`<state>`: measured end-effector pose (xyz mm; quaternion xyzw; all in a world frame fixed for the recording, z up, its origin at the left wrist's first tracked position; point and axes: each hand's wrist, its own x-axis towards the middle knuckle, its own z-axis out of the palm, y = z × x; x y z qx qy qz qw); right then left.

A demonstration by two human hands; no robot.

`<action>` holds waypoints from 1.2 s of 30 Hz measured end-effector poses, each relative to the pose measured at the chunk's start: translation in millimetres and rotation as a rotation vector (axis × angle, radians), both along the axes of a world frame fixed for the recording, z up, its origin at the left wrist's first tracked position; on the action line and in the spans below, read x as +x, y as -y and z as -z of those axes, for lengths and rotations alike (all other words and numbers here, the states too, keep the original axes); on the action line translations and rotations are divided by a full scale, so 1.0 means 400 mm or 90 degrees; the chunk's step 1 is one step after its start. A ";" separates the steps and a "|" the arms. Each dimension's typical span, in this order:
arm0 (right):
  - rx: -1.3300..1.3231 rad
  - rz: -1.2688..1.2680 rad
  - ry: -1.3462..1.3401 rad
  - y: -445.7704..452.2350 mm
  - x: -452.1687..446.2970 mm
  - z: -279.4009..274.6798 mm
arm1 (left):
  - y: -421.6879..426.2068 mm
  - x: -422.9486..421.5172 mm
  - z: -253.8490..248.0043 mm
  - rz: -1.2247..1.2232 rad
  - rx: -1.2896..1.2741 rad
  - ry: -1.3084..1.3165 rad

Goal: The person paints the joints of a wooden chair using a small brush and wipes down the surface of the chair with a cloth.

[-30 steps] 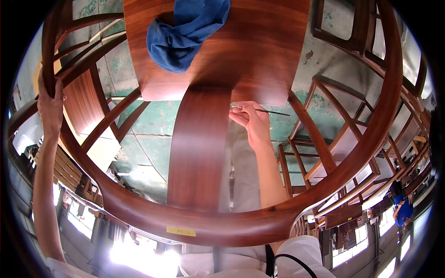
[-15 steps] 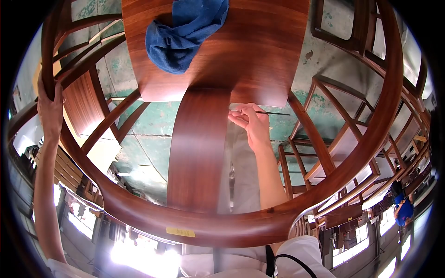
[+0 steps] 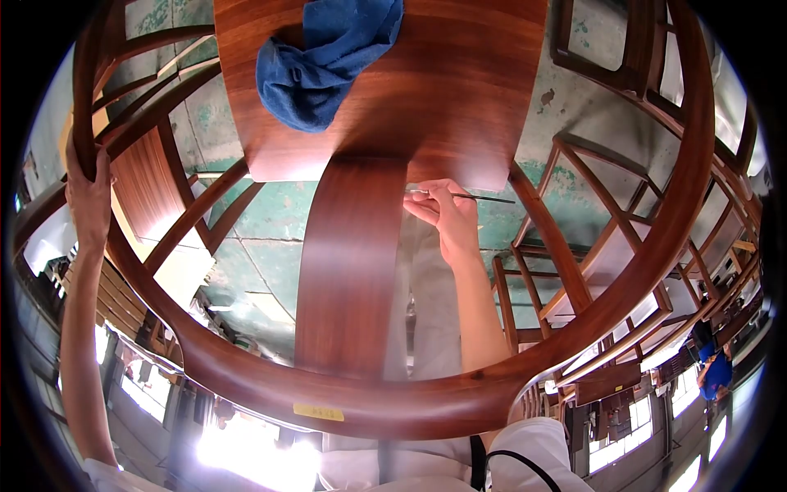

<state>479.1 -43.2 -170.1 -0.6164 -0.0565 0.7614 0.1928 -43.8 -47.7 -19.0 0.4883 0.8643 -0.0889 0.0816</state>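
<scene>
The left hand (image 3: 88, 197) grips an armrest (image 3: 84, 107); a blue cloth (image 3: 316, 78) lies on the seat (image 3: 443, 90); beside the back splat (image 3: 348, 271), the right hand (image 3: 449, 215) pinches 1 thin stick (image 3: 492, 199). Work there seems unfinished; how much remains is unclear.

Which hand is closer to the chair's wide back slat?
Right. The right hand, holding a thin tool, is beside the slat, near the seat; the left hand is farther off to the left, on the curved rail.

Cloth (image 3: 299, 90) lying on seat (image 3: 467, 82); backrest panel (image 3: 348, 271) running between seat and rail (image 3: 410, 406); right hand (image 3: 452, 223) holding stick (image 3: 492, 198) just right of panel; chair frames (image 3: 590, 179) standing farther right.
</scene>
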 end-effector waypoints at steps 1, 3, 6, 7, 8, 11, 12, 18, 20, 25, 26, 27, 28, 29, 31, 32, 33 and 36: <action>0.001 0.000 -0.007 0.001 0.000 0.002 | -0.002 0.002 -0.001 0.008 0.003 0.001; 0.002 -0.001 -0.020 0.001 0.004 0.005 | -0.005 0.011 -0.002 0.022 0.009 0.005; -0.003 0.000 -0.010 0.002 0.001 -0.003 | -0.001 -0.003 0.001 0.024 0.012 0.008; -0.006 0.004 -0.005 -0.001 -0.001 -0.007 | -0.001 0.000 0.000 0.015 0.007 0.004; -0.008 0.008 0.000 -0.007 -0.004 -0.011 | -0.004 0.006 -0.001 0.007 0.002 0.000; 0.001 0.002 -0.009 -0.001 0.001 0.000 | -0.010 0.016 -0.007 0.001 -0.004 0.006; 0.006 -0.003 -0.016 0.002 0.003 0.004 | -0.011 0.017 -0.007 0.001 -0.005 0.012; -0.003 -0.013 0.020 -0.014 -0.010 -0.004 | -0.007 0.013 -0.003 -0.015 -0.004 -0.004; -0.003 -0.020 0.009 -0.008 -0.006 0.008 | -0.006 0.009 -0.003 -0.005 -0.006 -0.004; -0.010 -0.019 -0.001 -0.004 0.000 -0.001 | -0.008 0.021 -0.003 -0.007 0.014 0.004; -0.009 -0.015 0.002 -0.006 -0.003 -0.002 | -0.007 0.018 -0.002 -0.008 0.014 0.004; -0.008 -0.011 0.005 -0.008 -0.005 -0.002 | -0.008 0.017 -0.002 -0.009 0.015 0.004; -0.013 -0.014 0.010 -0.011 -0.008 0.001 | -0.009 0.017 -0.002 -0.004 0.014 0.000; -0.019 -0.017 0.015 -0.015 -0.011 0.006 | -0.010 0.018 -0.003 0.001 0.013 -0.003; -0.017 -0.023 0.019 -0.018 -0.006 0.008 | -0.010 0.021 -0.001 0.002 0.005 -0.008; -0.012 -0.026 0.016 -0.015 -0.004 0.008 | -0.012 0.019 -0.003 0.001 -0.003 -0.012; -0.007 -0.029 0.012 -0.012 -0.003 0.005 | -0.011 0.017 -0.006 -0.001 -0.013 -0.017; -0.009 -0.013 0.011 -0.012 -0.004 -0.004 | -0.011 0.012 -0.007 -0.011 -0.016 0.006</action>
